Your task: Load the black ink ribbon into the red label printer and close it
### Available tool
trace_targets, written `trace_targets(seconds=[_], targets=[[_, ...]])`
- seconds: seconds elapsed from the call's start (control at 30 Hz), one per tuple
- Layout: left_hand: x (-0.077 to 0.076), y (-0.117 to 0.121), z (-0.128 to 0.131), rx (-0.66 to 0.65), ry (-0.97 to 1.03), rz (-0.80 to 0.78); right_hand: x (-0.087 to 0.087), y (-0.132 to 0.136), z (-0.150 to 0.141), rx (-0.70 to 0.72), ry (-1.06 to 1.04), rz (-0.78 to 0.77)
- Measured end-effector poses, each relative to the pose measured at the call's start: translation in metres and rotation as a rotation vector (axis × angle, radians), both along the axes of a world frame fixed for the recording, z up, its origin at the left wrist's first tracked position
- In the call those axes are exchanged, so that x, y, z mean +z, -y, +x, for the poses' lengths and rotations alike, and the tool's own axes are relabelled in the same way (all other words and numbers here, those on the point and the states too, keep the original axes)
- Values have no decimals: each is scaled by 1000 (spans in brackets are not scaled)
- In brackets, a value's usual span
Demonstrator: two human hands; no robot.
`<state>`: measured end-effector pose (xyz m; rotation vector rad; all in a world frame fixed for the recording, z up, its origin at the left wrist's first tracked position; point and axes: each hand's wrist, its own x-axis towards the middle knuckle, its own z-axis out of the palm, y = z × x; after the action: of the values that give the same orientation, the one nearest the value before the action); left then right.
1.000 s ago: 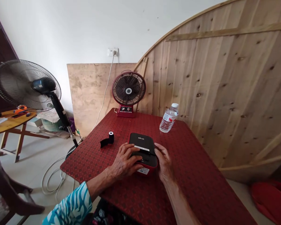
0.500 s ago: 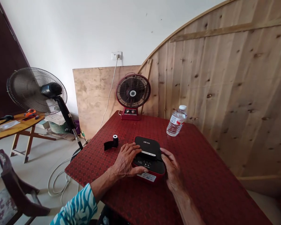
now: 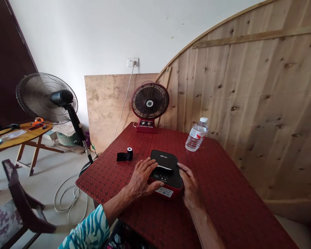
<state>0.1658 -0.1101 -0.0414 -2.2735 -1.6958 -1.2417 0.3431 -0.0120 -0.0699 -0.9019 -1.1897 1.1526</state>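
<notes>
A small black and red printer-like box (image 3: 166,170) sits on the red patterned table (image 3: 223,193). My left hand (image 3: 143,177) lies on its left side with the fingers spread over the top and the thumb along the front edge. My right hand (image 3: 190,185) grips its right side, fingers curled against the casing. A black roll with a loose tail (image 3: 125,156) lies on the table just left of the box, apart from both hands.
A red table fan (image 3: 149,105) stands at the table's far edge and a clear water bottle (image 3: 196,134) at the far right. A wooden panel (image 3: 261,103) runs along the right. A standing fan (image 3: 50,100), a coiled white cable (image 3: 67,197), a chair (image 3: 18,207) and a side table (image 3: 23,135) are on the left.
Both hands stay on the box in about the same hold. The view has swung a little to the left, so everything sits further right in the picture.
</notes>
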Motion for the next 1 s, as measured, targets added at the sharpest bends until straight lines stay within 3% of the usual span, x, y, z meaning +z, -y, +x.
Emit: trace_targets(seconds=[0.13, 0.23, 0.33, 0.43, 0.53, 0.63, 0.8, 0.87, 1.0], targets=[[-2, 15, 1, 2, 27, 0, -2, -2, -1, -20, -2, 0], [4, 34, 3, -52, 173, -18, -3, -4, 0, -23, -6, -7], [0, 63, 4, -112, 600, -136, -4, -4, 0, -15, -7, -10], [-21, 97, -8, -151, 1267, -294, -4, -2, 0, -13, -3, -11], [-40, 126, -32, -308, 1652, -336, -4, 0, -1, -23, -5, -2], [-34, 143, -49, -569, 1742, -342, -2, 2, -2, -36, -9, 0], [-1, 147, -41, -994, 1724, -364, 5, 7, -2, -4, -53, -59], [2, 147, -40, -1066, 1732, -352, 7, 8, -1, 10, -63, -75], [-5, 151, -54, -1054, 1770, -325, 9, 10, 1, 13, -59, -79]])
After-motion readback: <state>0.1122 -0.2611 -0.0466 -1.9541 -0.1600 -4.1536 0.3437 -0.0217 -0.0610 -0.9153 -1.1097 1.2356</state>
